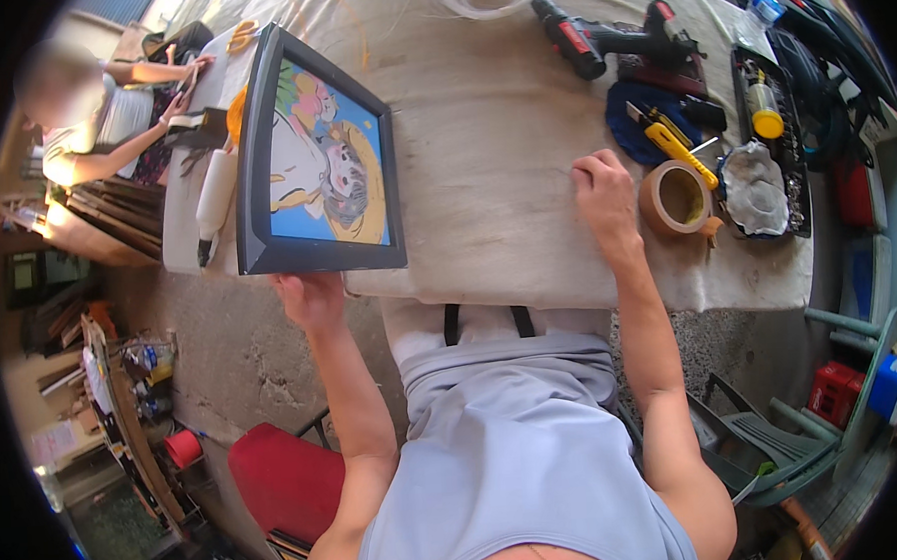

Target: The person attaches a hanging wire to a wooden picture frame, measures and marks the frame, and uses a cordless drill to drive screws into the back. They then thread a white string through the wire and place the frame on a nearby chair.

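A dark grey picture frame (pixel 329 170) stands tilted at the left of the cloth-covered table, a cartoon picture in blue and yellow inside it. My left hand (pixel 311 300) grips its lower edge from beneath, and the frame hides some of the fingers. My right hand (pixel 605 191) rests on the cloth with its fingers curled into a loose fist, and no object shows in it. Just right of that hand lies a roll of brown tape (pixel 674 198). A yellow utility knife (pixel 679 150) lies beyond the roll.
Cordless drills (pixel 583 39) lie at the far right, near a black tool tray (pixel 772 86) and a plastic bottle (pixel 762 11). A white glue bottle (pixel 216 195) is left of the frame. Another person (pixel 91 125) sits at the left edge. A red chair (pixel 282 477) stands behind my left arm.
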